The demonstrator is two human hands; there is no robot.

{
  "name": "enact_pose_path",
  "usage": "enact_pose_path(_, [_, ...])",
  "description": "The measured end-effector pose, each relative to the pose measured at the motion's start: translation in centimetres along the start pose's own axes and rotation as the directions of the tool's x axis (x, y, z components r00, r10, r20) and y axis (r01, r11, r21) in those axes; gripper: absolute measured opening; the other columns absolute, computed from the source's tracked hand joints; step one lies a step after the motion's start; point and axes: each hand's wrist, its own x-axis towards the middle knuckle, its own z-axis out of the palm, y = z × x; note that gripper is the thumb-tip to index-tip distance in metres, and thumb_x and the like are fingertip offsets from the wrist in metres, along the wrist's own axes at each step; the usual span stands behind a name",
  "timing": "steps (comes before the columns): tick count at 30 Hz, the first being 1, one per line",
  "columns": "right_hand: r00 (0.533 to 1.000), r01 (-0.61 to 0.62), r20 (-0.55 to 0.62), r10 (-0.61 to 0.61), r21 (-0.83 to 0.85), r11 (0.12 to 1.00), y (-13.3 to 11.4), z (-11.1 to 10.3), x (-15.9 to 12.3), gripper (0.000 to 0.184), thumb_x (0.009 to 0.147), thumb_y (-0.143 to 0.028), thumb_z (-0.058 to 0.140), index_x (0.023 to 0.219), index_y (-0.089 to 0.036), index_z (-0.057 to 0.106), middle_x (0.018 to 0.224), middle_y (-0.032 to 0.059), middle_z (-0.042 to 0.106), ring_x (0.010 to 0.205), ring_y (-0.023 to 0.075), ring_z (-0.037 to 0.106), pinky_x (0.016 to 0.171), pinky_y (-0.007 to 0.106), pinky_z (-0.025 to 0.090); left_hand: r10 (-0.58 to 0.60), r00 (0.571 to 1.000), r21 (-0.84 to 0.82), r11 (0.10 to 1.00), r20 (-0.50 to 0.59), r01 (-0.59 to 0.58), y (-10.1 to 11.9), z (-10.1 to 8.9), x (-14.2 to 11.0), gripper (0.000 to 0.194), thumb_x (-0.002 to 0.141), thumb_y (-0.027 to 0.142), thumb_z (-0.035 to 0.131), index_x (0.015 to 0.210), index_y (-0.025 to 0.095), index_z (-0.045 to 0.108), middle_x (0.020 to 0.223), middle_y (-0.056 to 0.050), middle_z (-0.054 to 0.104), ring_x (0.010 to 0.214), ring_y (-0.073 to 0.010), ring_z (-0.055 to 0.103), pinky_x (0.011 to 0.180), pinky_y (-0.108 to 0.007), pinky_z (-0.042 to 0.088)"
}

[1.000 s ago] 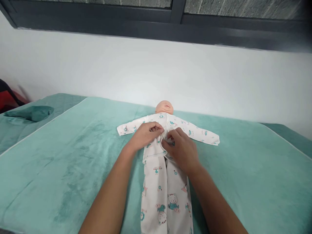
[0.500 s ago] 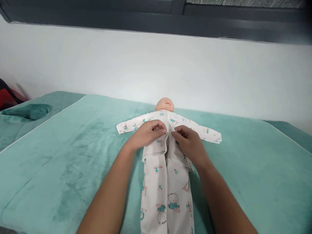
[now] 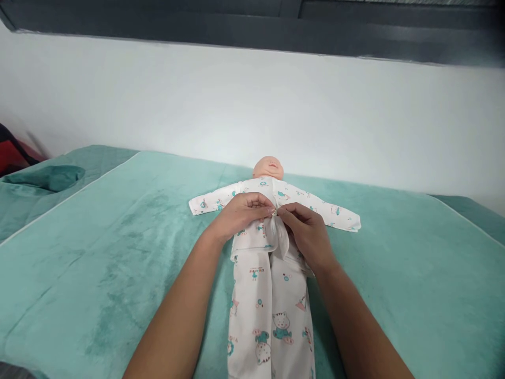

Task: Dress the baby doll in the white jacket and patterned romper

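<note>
A baby doll lies on its back with its head toward the wall. It wears a white printed top with long sleeves spread to both sides, and matching trousers stretch toward me. My left hand pinches the left front edge of the top at mid-chest. Opposite it, my right hand pinches the other front edge, the fingertips of both hands almost touching. Below them the lower front edges hang loose and folded. Any fastener between the fingertips is too small to make out.
The doll rests on a teal plush cover with pale piping. Behind it rises a white wall under a dark window frame. A red and black item sits at the far left, near a fold in the cover.
My hands have drawn together, bringing the two front edges of the top to meet at mid-chest. The right lower front edge now folds outward. The view has shifted slightly.
</note>
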Motion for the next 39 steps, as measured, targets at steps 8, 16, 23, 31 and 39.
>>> enact_pose_path(8, [0.991, -0.044, 0.129, 0.037, 0.059, 0.997, 0.5, -1.1, 0.7, 0.025, 0.083, -0.042, 0.061, 0.079, -0.018, 0.065, 0.058, -0.0018, 0.053, 0.053, 0.0098, 0.043, 0.049, 0.023, 0.030, -0.030, 0.999, 0.027, 0.999, -0.032, 0.031, 0.3, 0.4, 0.1, 0.014, 0.074, 0.029, 0.068, 0.077, 0.016, 0.065, 0.069, 0.001, 0.060, 0.057, -0.0082, 0.047, 0.052, -0.021, 0.036])
enact_pose_path(16, [0.976, -0.045, 0.207, 0.061, -0.081, 0.996, 0.2, -1.5, 0.8, 0.021, 0.076, -0.034, 0.067, 0.092, -0.022, 0.061, 0.064, -0.0046, 0.050, 0.055, 0.0095, 0.043, 0.048, 0.022, 0.030, -0.040, 0.998, 0.080, 0.996, -0.045, 0.044, 0.2, 0.4, 0.1, 0.020, 0.077, 0.036, 0.067, 0.078, 0.016, 0.064, 0.068, 0.000, 0.060, 0.057, -0.0086, 0.048, 0.050, -0.021, 0.033])
enact_pose_path(23, [0.980, 0.024, 0.198, 0.000, -0.115, 0.993, 0.4, -1.0, 0.7, 0.021, 0.075, -0.035, 0.067, 0.089, -0.022, 0.058, 0.074, -0.0027, 0.055, 0.060, 0.0095, 0.044, 0.051, 0.022, 0.034, 0.013, 1.000, 0.100, 0.995, -0.018, -0.011, -0.1, 0.3, 0.1, 0.024, 0.073, 0.033, 0.071, 0.087, 0.017, 0.060, 0.078, 0.000, 0.058, 0.074, -0.0118, 0.054, 0.064, -0.023, 0.041])
enact_pose_path(31, [0.982, 0.025, 0.187, -0.007, -0.092, 0.995, 0.4, -1.0, 0.8, 0.022, 0.075, -0.033, 0.068, 0.088, -0.021, 0.057, 0.076, -0.0020, 0.054, 0.063, 0.0100, 0.046, 0.054, 0.023, 0.036, 0.058, 0.998, -0.084, 0.995, -0.009, -0.059, -1.2, 0.1, 0.5, 0.025, 0.070, 0.024, 0.073, 0.087, 0.017, 0.056, 0.078, 0.002, 0.058, 0.072, -0.0096, 0.054, 0.066, -0.022, 0.042])
enact_pose_path(39, [0.977, 0.016, 0.213, 0.001, -0.075, 0.997, 0.4, -1.2, 0.9, 0.026, 0.074, -0.039, 0.072, 0.085, -0.020, 0.058, 0.073, -0.0020, 0.054, 0.061, 0.0099, 0.045, 0.053, 0.023, 0.036, 0.029, 0.999, -0.177, 0.984, 0.014, -0.026, -1.0, -0.2, 0.5, 0.027, 0.068, 0.024, 0.076, 0.086, 0.017, 0.057, 0.074, 0.002, 0.060, 0.069, -0.0103, 0.056, 0.066, -0.023, 0.044])
